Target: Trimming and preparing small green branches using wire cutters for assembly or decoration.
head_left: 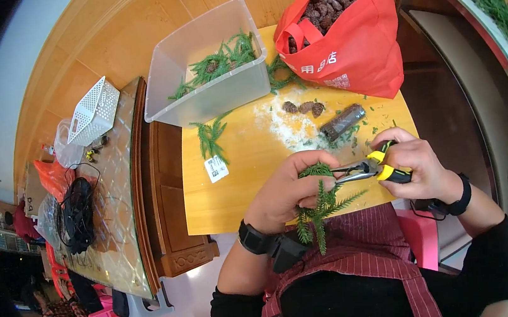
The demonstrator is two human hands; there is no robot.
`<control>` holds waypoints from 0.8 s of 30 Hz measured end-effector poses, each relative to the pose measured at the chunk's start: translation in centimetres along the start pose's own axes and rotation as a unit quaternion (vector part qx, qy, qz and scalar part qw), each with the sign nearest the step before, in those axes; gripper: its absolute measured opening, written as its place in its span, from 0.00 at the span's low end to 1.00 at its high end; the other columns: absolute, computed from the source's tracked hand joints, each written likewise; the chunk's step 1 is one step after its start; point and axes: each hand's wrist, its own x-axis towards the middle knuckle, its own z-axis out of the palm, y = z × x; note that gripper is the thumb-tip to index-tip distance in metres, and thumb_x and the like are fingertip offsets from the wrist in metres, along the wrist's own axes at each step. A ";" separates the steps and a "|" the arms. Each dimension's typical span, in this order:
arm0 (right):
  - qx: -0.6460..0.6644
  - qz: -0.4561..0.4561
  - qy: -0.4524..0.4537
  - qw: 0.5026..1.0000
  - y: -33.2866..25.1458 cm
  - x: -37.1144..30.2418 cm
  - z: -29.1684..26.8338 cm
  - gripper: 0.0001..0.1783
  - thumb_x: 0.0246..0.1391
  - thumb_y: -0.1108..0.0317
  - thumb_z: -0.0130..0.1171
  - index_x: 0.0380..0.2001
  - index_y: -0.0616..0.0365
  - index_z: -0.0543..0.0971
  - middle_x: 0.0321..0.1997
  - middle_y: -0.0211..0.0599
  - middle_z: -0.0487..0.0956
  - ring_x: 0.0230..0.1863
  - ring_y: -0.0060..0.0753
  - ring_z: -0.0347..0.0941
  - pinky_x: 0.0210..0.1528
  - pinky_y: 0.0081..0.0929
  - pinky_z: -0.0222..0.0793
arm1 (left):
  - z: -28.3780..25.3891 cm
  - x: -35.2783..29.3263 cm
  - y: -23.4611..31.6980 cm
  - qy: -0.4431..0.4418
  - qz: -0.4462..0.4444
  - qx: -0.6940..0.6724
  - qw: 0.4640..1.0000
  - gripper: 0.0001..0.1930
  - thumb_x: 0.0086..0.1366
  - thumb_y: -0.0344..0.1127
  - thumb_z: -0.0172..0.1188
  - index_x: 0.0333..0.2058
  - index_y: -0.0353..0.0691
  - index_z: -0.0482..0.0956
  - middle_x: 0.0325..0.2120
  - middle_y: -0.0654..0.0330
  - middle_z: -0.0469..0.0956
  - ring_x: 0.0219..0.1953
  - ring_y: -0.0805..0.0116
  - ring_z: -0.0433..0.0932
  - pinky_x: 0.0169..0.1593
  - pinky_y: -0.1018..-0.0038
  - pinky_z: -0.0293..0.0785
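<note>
While the left hand [283,186] pinches a green needle sprig [317,215] just over the near edge of the yellow table [224,200], the right hand [420,166] is wrapped around yellow-and-black pliers [371,165] — jaws a bit apart, tips right at the sprig by the left fingers. Just beyond there's a dark cylinder [343,123], some loose pine cones [306,108] and scattered white powder [288,127] — then a clear bin [202,100] and a red bag [356,60] full of cones at the back.

Bare left hand [286,186] pinched tight, palm side hard to see; bare right hand [418,165] gripping, curled, right of it.
</note>
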 end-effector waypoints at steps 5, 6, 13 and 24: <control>-0.008 0.096 0.026 0.995 -0.2 -1.2 0.5 0.09 0.31 0.75 0.61 0.16 0.61 0.70 0.27 0.43 0.74 0.33 0.43 0.72 0.32 0.31 0.67 | 0.9 0.8 0.2 0.066 0.061 0.054 0.994 0.12 0.47 0.25 0.59 0.33 0.37 0.75 0.31 0.61 0.74 0.27 0.77 0.70 0.27 0.83 0.64; 0.002 0.150 0.043 0.988 -0.4 -1.3 0.7 0.09 0.32 0.75 0.61 0.16 0.61 0.69 0.27 0.43 0.74 0.31 0.43 0.73 0.29 0.30 0.66 | 1.0 1.2 0.0 0.112 0.264 0.278 0.917 0.11 0.47 0.24 0.59 0.33 0.37 0.75 0.28 0.61 0.74 0.26 0.74 0.71 0.27 0.82 0.65; 0.022 0.114 0.032 0.993 -0.1 -1.2 0.8 0.07 0.33 0.75 0.59 0.17 0.62 0.70 0.23 0.41 0.73 0.38 0.44 0.72 0.40 0.33 0.67 | 1.3 1.0 0.0 0.102 0.352 0.335 0.868 0.08 0.48 0.22 0.57 0.30 0.35 0.76 0.26 0.61 0.73 0.26 0.71 0.71 0.30 0.79 0.67; -0.035 0.010 0.025 0.999 0.3 -0.5 -0.1 0.08 0.30 0.76 0.61 0.17 0.60 0.71 0.22 0.40 0.73 0.36 0.46 0.72 0.37 0.33 0.67 | 0.6 0.1 0.1 0.015 0.000 -0.034 0.999 0.13 0.49 0.30 0.60 0.36 0.37 0.74 0.29 0.65 0.73 0.22 0.84 0.64 0.20 0.88 0.56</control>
